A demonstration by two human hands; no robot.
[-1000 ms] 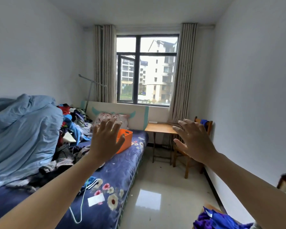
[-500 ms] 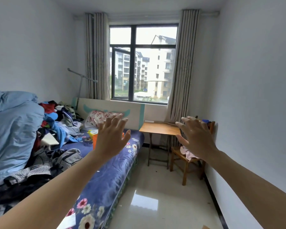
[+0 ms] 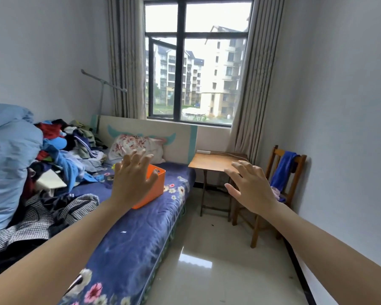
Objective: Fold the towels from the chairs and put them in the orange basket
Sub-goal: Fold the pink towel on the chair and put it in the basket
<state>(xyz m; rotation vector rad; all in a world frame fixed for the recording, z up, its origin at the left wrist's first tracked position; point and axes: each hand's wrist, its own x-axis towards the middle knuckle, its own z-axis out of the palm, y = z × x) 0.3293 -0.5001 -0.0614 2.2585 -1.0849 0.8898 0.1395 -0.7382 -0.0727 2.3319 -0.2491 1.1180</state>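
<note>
You held both hands out in front of you, carrying nothing. Your left hand [image 3: 133,183] and your right hand [image 3: 251,188] each had the fingers spread and relaxed, and neither touched anything. My reading is that you had raised them ready to take cloth, because the towels lay well out of reach.

The towels waited at about one o'clock. A blue towel [image 3: 283,170] hung over the back rail of the wooden chair [image 3: 254,234], draped there rather than folded. A pale towel [image 3: 276,192] lay bunched on the seat, partly hidden behind your right hand.

The orange basket [image 3: 157,190] sat at about eleven o'clock on the bed [image 3: 141,227], mouth up, near the pillow [image 3: 136,146]. It was probably set there so that a folded towel needed only a short turn from the chair. Your left hand covered most of its mouth. The small part of the inside that showed held nothing I could make out, and the rest I cannot tell.

A small desk [image 3: 213,161] stood at twelve o'clock between the bed and the chair. A heap of clothes [image 3: 64,150] filled the bed at ten o'clock, leaving bare cover for folding, I judge.
</note>
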